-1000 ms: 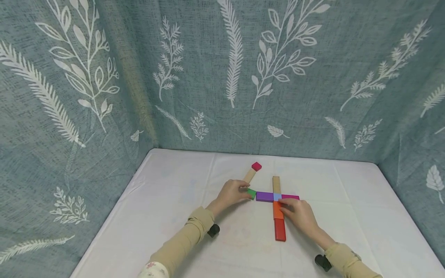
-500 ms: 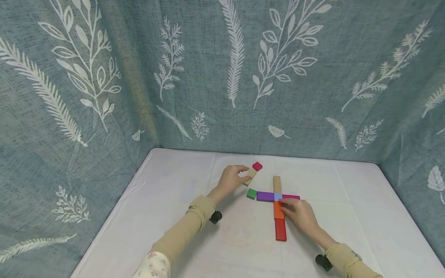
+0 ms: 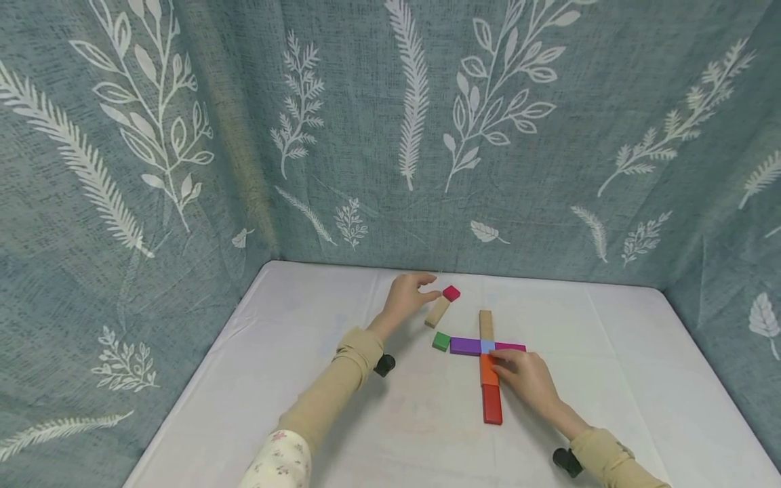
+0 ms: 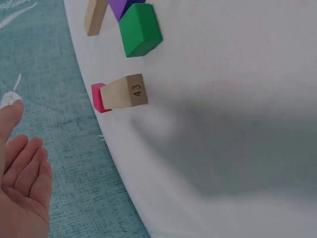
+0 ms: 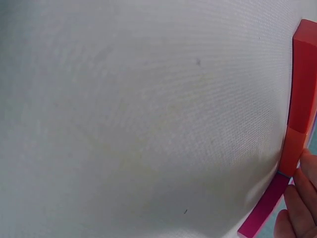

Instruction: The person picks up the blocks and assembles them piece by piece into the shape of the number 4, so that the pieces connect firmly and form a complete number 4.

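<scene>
My left hand [image 3: 410,298] holds nothing, thumb and fingers apart, just left of the small pinkish-red block [image 3: 451,293] and the plain wooden block [image 3: 436,312] touching it. In the left wrist view, the wooden block [image 4: 124,92] bears the number 43. My right hand [image 3: 529,381] rests its fingertips where the orange block [image 3: 489,371] meets the light blue block [image 3: 487,346]. A purple block [image 3: 466,346], a magenta block [image 3: 512,347], another wooden block [image 3: 485,325] and a red block [image 3: 491,404] complete this cross. The green block [image 3: 442,341] adjoins the purple one, slightly turned.
A white cloth covers the table [image 3: 586,379], whose far edge meets a blue-green leaf-patterned curtain [image 3: 366,135]. Black wrist cameras hang beside the left [image 3: 384,366] and right [image 3: 567,462] wrists.
The left hand has let go of the green block and moved away toward the back, past the wooden block to beside the pinkish-red one. The right hand stays in place.
</scene>
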`<state>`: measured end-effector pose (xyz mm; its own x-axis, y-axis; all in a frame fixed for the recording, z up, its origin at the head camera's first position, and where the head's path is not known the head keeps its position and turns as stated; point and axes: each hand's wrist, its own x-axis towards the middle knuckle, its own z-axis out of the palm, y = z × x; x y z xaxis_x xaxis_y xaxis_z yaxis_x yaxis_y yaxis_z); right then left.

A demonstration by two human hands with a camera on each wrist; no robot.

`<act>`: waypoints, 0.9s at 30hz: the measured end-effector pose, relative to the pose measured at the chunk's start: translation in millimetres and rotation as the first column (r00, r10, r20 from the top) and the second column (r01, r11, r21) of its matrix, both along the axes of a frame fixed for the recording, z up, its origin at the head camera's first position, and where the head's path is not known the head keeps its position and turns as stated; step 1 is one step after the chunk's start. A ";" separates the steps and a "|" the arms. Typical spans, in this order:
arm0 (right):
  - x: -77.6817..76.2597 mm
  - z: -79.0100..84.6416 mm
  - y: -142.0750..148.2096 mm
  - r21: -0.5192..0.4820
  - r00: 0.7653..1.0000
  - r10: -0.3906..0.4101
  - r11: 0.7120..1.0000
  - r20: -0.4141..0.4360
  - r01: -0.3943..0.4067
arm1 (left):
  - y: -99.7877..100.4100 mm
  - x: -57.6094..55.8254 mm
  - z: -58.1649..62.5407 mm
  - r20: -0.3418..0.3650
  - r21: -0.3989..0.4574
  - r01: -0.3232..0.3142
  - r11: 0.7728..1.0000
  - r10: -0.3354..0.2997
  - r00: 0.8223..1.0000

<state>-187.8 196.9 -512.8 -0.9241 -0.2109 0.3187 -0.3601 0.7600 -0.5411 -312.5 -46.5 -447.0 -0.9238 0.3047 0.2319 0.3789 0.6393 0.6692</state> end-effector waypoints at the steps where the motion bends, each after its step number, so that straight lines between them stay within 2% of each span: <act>1: 0.2 0.0 -0.1 0.000 1.000 0.000 1.000 0.001 0.000 | 0.1 -0.4 -1.8 0.002 -0.004 -0.001 1.000 0.001 1.000; 6: 1.1 -0.8 0.0 0.003 1.000 -0.003 1.000 0.010 0.003 | 1.3 0.2 -14.3 0.013 -0.025 -0.013 1.000 0.014 1.000; 15: 1.2 0.0 -0.3 0.001 1.000 -0.007 1.000 0.006 0.007 | 6.8 9.5 -37.1 0.072 -0.015 -0.067 0.998 0.068 0.995; 21: 1.4 0.7 -1.6 0.002 1.000 -0.016 1.000 0.023 0.016 | 10.9 15.0 -49.8 0.069 -0.010 -0.113 0.994 0.113 0.991; 27: 1.3 1.0 -1.9 0.001 1.000 -0.023 1.000 0.017 0.023 | 13.0 17.1 -56.1 0.044 -0.035 -0.136 0.990 0.137 0.990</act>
<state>-186.4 194.9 -511.8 -0.9340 -0.1896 0.3027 -0.3330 0.7686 -0.5463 -295.4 -33.4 -503.1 -0.9668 0.1813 0.1802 0.2555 0.7042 0.6625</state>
